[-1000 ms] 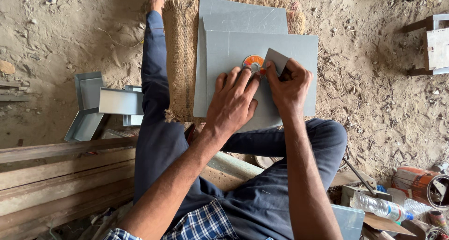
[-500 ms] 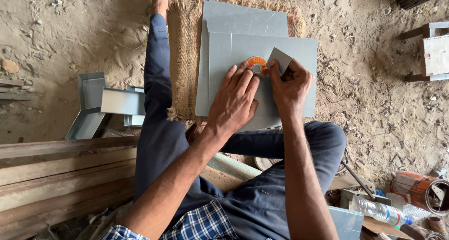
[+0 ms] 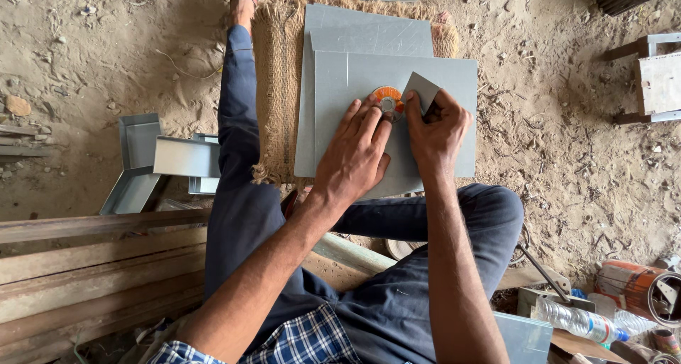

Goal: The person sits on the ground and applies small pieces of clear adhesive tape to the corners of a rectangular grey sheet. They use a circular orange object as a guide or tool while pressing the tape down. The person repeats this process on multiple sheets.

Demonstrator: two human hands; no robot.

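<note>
We are reaching both bare forearms up from the bottom of the frame toward its centre. Our left hand (image 3: 352, 155) is lying palm down, fingers spread flat. Our right hand (image 3: 436, 126) is curling, thumb and fingertips pinching together, just right of it.

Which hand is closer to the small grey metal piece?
Right. The right hand holds the small grey metal piece; the left hand presses the orange disc beside it.
</note>
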